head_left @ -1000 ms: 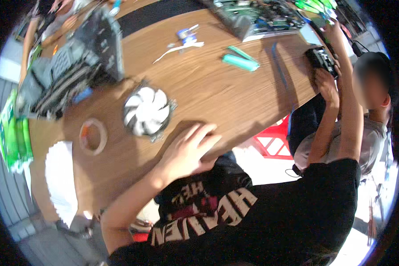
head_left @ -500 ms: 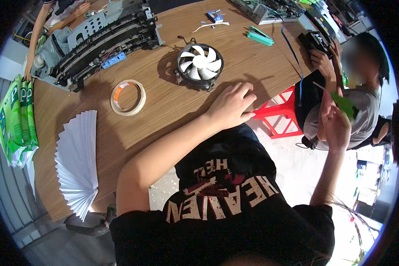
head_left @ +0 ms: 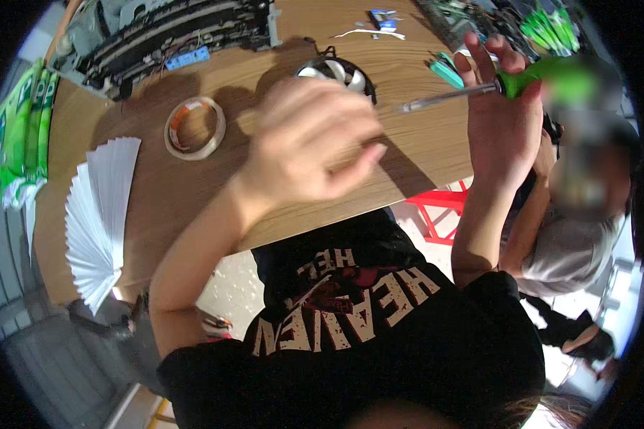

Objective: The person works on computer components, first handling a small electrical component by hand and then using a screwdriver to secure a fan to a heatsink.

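Head view, looking down at a wooden table (head_left: 157, 200). Right hand (head_left: 501, 121) has its fingers wrapped around the green handle of a screwdriver (head_left: 479, 89), held up above the table's near edge with the metal shaft pointing left toward the other hand. Left hand (head_left: 311, 146) is up in the air too, a bit blurry, fingers loosely curled together and holding nothing as far as I can see.

Right behind the left hand sits a cooling fan (head_left: 336, 71) with white blades, flat on the table near the middle, partly hidden by the knuckles. To its left is a roll of tape (head_left: 194, 129), and at the table's left edge a fanned-out stack of white paper (head_left: 96, 214). Along the far edge there's a stripped-down machine frame (head_left: 172, 32).

My take, if the driver is headed for the fan: get the left hand down on the fan housing first so it can't spin or slide, then bring the tip in straight and seat it before turning. Waving the shaft around this close to the other hand is how you get poked.
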A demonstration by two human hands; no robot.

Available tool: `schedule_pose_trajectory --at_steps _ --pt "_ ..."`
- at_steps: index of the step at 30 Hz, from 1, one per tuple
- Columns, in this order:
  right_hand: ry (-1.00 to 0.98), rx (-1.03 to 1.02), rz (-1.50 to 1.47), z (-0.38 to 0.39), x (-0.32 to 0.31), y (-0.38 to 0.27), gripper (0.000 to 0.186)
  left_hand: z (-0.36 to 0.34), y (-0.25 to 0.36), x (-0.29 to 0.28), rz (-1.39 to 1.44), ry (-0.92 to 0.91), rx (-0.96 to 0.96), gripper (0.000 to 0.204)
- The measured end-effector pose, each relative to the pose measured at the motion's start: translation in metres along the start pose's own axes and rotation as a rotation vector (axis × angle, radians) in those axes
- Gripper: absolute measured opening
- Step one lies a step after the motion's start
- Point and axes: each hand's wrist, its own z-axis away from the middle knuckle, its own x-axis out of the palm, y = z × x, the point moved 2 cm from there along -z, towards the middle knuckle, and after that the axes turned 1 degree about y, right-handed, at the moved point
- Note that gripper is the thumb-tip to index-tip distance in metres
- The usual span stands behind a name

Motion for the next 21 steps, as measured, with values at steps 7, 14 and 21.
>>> schedule_pose_trajectory --at_steps 7,14,21 --pt "-0.257 0.266 -0.406 0.025 0.026 0.028 0.038 0.034 -0.016 -0.012 -0.092 -0.213 -0.054 0.027" --pt "-0.498 0.261 -0.506 0.024 0.029 0.043 0.064 0.051 -0.015 -0.005 -0.084 -0.18 -0.079 0.024" --pt "-0.548 0.42 -0.508 0.026 0.036 0.054 0.068 0.058 -0.023 -0.009 -0.042 -0.163 -0.08 0.021"
